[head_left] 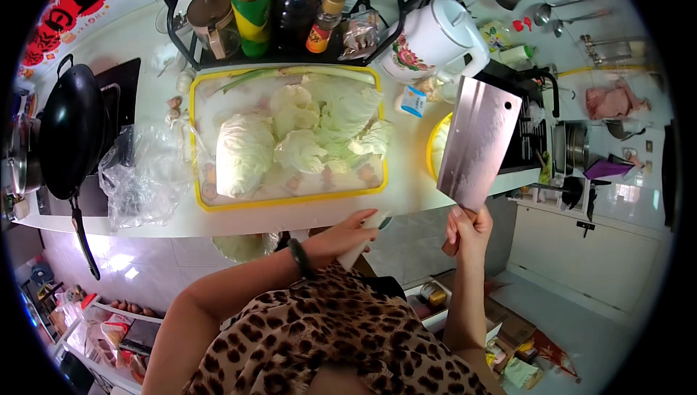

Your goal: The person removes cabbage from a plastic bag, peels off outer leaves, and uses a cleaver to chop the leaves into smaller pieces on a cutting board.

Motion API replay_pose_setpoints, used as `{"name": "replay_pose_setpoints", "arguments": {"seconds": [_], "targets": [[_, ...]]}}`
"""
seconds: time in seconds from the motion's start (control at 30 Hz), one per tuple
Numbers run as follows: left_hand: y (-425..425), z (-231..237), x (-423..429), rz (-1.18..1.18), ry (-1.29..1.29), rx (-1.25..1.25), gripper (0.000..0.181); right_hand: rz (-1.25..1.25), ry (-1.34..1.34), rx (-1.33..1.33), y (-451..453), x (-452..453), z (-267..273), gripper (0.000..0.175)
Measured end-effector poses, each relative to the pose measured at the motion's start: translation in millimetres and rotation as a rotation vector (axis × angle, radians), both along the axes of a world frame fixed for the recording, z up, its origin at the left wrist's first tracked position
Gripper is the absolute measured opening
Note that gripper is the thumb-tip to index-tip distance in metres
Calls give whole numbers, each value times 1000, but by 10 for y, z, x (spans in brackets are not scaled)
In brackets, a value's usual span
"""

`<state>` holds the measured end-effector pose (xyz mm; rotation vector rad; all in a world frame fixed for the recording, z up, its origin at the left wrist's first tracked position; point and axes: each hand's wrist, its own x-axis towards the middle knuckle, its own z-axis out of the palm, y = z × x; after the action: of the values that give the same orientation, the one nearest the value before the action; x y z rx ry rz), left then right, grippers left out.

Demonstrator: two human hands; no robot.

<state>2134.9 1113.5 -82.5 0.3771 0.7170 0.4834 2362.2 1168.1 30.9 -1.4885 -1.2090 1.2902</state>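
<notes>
A broad cleaver (479, 144) is raised at the right, its blade upward and the wooden handle gripped in my right hand (471, 229). My left hand (348, 237), with a dark bangle at the wrist, holds a pale, flat, elongated object (355, 250) in front of my body; what it is cannot be made out. Beyond it lies a yellow-rimmed cutting board (299, 194). On the board's left rests a large cut piece of cabbage (245, 155), and several loose cabbage leaves (326, 117) are spread to its right. A scallion (326, 72) runs along the far edge.
A black wok (73, 131) sits at the left, beside a crumpled clear plastic bag (147, 177). Behind the board stands a black rack (294, 63) of bottles and jars. A white flowered jug (425, 41) stands back right. The cleaver partly hides a yellow-rimmed bowl (433, 147).
</notes>
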Motion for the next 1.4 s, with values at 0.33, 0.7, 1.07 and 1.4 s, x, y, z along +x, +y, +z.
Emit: {"name": "replay_pose_setpoints", "arguments": {"seconds": [0.33,0.7,1.07,1.4], "targets": [[-29,30,1108,-272,467,683,82,3,63,28,-489,400,2,6],[-75,198,-1075,484,2091,879,102,349,-463,291,-159,150,-569,40],[-22,-230,-1441,434,1981,614,116,515,-890,532,574,-1044,-1328,49],[-447,-92,-1800,1065,-63,140,67,657,-896,664,189,-1440,-989,60]]}}
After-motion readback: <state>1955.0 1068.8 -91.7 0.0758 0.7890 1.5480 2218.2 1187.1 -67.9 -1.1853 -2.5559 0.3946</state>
